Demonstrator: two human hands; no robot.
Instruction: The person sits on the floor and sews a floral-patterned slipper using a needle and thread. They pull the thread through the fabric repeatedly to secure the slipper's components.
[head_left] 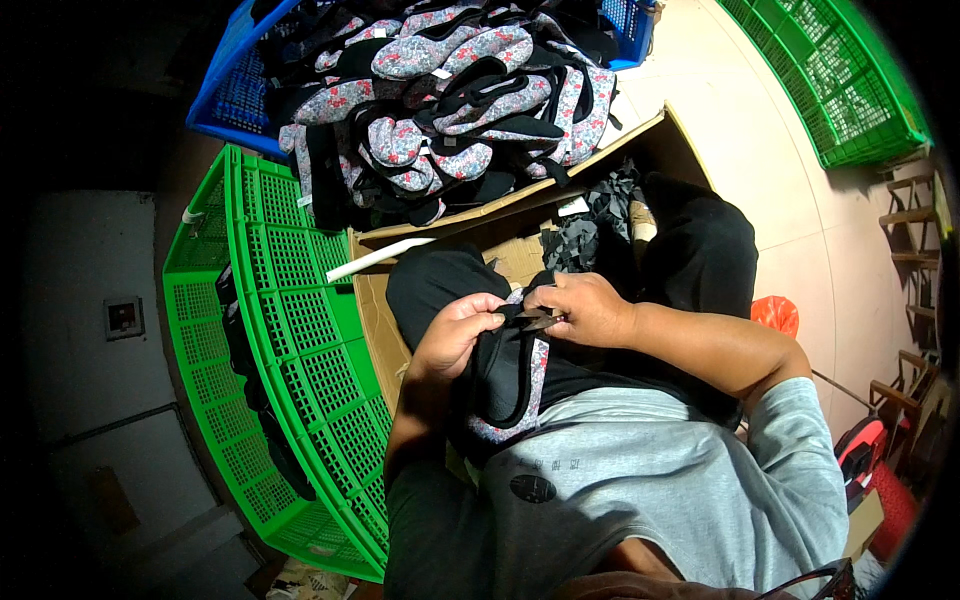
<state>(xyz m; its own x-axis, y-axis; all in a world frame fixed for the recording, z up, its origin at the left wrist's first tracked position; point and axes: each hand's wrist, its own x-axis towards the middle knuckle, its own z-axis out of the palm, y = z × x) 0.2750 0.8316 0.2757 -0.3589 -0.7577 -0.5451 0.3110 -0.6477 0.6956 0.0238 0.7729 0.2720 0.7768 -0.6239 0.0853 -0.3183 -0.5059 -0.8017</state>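
On my lap lies a fabric slipper (510, 385), black inside with a floral edge, its rounded end toward my body. My left hand (452, 335) pinches the slipper's black far end between thumb and fingers. Close beside it, my right hand (585, 310) is closed around small dark thread snips (538, 321), whose blades point left at the fabric by my left fingertips. Whether the blades touch the cloth I cannot tell. Beyond my knees rises a heap of similar floral and black slippers (400, 145).
The heap spills over a blue crate (232, 92). Between my legs, a cardboard box (378, 310) holds dark fabric scraps (590, 230). A white tube (380, 258) crosses its left edge. Green crates (315, 330) stand at left, another green crate (835, 85) at far right. An orange-red bag (775, 315) lies right.
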